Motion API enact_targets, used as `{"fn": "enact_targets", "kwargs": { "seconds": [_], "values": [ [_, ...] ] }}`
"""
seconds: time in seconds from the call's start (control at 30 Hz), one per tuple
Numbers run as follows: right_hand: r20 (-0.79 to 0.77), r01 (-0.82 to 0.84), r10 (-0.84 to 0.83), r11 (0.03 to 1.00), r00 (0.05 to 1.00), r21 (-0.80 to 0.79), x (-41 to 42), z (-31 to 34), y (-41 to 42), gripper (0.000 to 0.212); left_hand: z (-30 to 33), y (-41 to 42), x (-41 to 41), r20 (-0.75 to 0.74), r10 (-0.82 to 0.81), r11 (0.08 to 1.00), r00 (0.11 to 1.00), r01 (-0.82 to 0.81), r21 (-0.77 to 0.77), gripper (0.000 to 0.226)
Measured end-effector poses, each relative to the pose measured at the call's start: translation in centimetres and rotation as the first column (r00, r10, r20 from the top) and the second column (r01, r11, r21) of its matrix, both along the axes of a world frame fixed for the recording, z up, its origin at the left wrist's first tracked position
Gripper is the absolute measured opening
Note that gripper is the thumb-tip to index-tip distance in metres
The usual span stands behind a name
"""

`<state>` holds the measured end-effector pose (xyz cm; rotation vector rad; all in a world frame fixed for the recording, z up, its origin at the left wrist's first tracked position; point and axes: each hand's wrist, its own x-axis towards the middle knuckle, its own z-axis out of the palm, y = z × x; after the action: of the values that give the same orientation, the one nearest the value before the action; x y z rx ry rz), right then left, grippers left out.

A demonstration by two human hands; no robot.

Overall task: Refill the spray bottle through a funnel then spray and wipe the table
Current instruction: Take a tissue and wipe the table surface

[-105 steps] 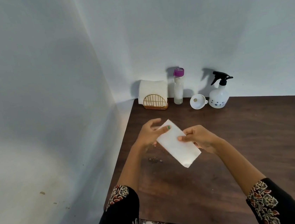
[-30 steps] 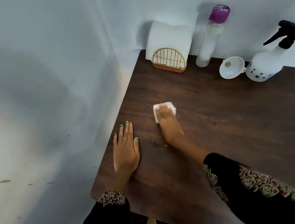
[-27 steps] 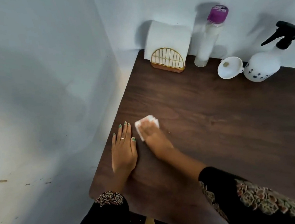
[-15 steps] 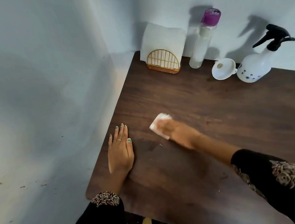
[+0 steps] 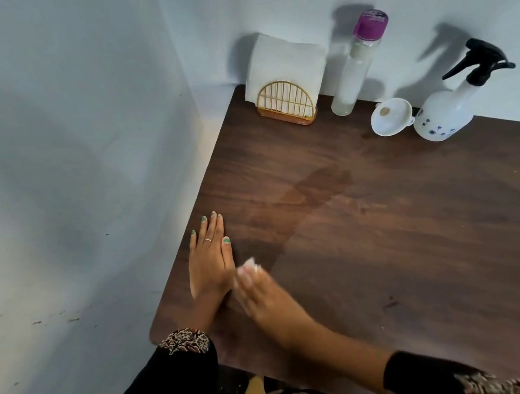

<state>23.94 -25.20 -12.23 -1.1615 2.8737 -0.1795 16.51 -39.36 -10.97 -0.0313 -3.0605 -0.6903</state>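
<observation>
Dark brown wood-grain covers the worktop (image 5: pixel 421 259), seen from the single head view looking down at its left corner, where pale blue walls meet. The left hand (image 5: pixel 209 261) lies flat and open on the surface near the left edge, fingers together and pointing away, nails painted green, a thin ring on one finger; it holds nothing. Just beside it, touching or nearly touching its thumb side, the right hand (image 5: pixel 256 289) is blurred by motion and pressed down on a small white tissue (image 5: pixel 249 264), of which only a crumpled bit shows past the fingertips. How tightly the fingers close on it cannot be told through the blur. A faint damp streak (image 5: pixel 312 187) runs diagonally across the wood from near the hands toward the back.

Along the back wall stand, from left to right, a gold wire napkin holder (image 5: pixel 287 103) filled with white napkins, a tall clear bottle (image 5: pixel 355 66) with a purple cap, a white funnel (image 5: pixel 390 117) resting with its mouth tilted toward the camera, and the white spray bottle (image 5: pixel 445 111) with a black trigger head, upright and touching the funnel. All four are well apart from the hands. Both sleeves are black with a floral print.
</observation>
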Motion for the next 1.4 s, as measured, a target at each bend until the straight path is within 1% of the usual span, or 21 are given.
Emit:
{"fn": "enact_targets", "kwargs": {
  "seconds": [0.07,0.17,0.27,0.33,0.4,0.43,0.47,0.53,0.6,0.63,0.7,0.73,0.8,0.97,1.1,1.13,1.17,1.23,1.27,1.33,1.4],
  "values": [
    [0.073,-0.149,0.146,0.988,0.987,0.048,1.4,0.3,1.4,0.044,0.0,-0.1,-0.1,-0.011,-0.005,1.000,1.000,0.005,0.005,0.062],
    [0.014,-0.213,0.213,0.974,0.977,0.074,-1.8,1.7,6.5,0.044,0.1,-0.3,-0.3,-0.020,0.003,1.000,1.000,-0.003,0.013,0.060],
    [-0.081,0.027,-0.026,1.000,0.996,0.014,-6.3,4.2,12.8,0.042,0.0,-0.2,0.0,-0.019,0.002,1.000,1.000,-0.002,0.012,0.056],
    [-0.018,0.325,-0.324,0.946,0.946,0.007,-9.2,6.0,18.0,0.041,0.0,0.0,0.0,-0.023,0.002,1.000,1.000,-0.002,0.011,0.054],
    [0.095,0.628,-0.636,0.772,0.766,0.102,-11.1,6.5,22.6,0.038,-0.1,0.0,-0.1,-0.024,0.002,1.000,1.000,-0.002,0.003,0.053],
    [0.106,0.721,-0.732,0.681,0.673,0.129,-11.6,6.2,23.7,0.046,-0.1,-0.1,-0.2,-0.023,0.004,1.000,1.000,-0.004,-0.001,0.053],
    [0.115,0.772,-0.782,0.623,0.612,0.129,-11.5,5.6,24.3,0.057,-0.2,0.0,-0.1,-0.020,0.005,1.000,1.000,-0.005,-0.006,0.053],
    [0.162,0.849,-0.855,0.512,0.492,0.127,-10.4,4.2,22.9,0.061,-0.2,0.0,-0.1,-0.016,0.008,1.000,1.000,-0.008,-0.019,0.053],
    [0.189,0.862,-0.862,0.495,0.470,0.113,-8.7,3.5,18.8,0.058,-0.2,0.1,-0.1,-0.015,0.008,1.000,1.000,-0.008,-0.026,0.053],
    [0.177,0.832,-0.826,0.552,0.535,0.059,-7.7,3.2,16.5,0.055,-0.1,0.2,-0.2,-0.017,0.010,1.000,1.000,-0.010,-0.027,0.053],
    [0.029,0.696,-0.695,0.718,0.718,-0.015,-5.0,2.2,11.3,0.052,-0.1,0.2,0.1,-0.012,0.010,1.000,1.000,-0.010,-0.024,0.054],
    [0.025,0.599,-0.601,0.799,0.799,0.055,-3.8,1.9,8.5,0.052,-0.1,0.1,0.1,-0.011,0.014,1.000,1.000,-0.014,-0.015,0.054],
    [0.039,0.466,-0.471,0.880,0.881,0.096,-1.4,1.3,3.6,0.050,0.0,0.0,0.0,-0.015,0.012,1.000,1.000,-0.012,0.005,0.054],
    [0.121,0.133,-0.149,0.982,0.981,0.131,4.2,0.9,-2.8,0.045,-0.1,-0.2,0.0,-0.021,0.007,1.000,1.000,-0.007,0.027,0.054],
    [0.317,-0.073,0.031,0.990,0.948,0.122,6.4,2.9,-1.6,0.049,0.0,-0.2,-0.2,-0.020,0.003,1.000,1.000,-0.003,0.018,0.053],
    [0.398,-0.103,0.061,0.991,0.915,0.085,6.6,4.2,-0.9,0.045,-0.1,-0.2,0.0,-0.015,0.000,1.000,1.000,0.000,0.017,0.054],
    [0.555,-0.120,0.097,0.993,0.826,0.004,6.6,5.0,-0.5,0.043,-0.2,-0.3,0.0,-0.009,-0.003,1.000,1.000,0.003,0.012,0.054],
    [0.853,-0.016,0.159,0.985,0.497,-0.174,5.4,6.9,1.5,0.051,-0.2,0.1,0.0,0.003,0.002,1.000,1.000,-0.002,0.016,0.055],
    [0.926,0.092,0.161,0.975,0.343,-0.204,4.4,7.9,2.5,0.055,-0.3,0.3,-0.2,0.018,0.020,0.999,1.000,-0.020,0.039,0.055],
    [0.972,0.371,0.201,0.899,0.124,-0.233,2.9,9.9,5.0,0.053,0.2,1.1,0.0,0.077,0.054,0.992,0.996,-0.062,0.107,0.050],
    [0.955,0.694,0.290,0.700,-0.062,-0.168,1.5,10.3,9.2,0.048,1.2,4.2,-0.1,0.147,0.066,0.958,0.987,-0.104,0.266,0.044]
  ]
}}
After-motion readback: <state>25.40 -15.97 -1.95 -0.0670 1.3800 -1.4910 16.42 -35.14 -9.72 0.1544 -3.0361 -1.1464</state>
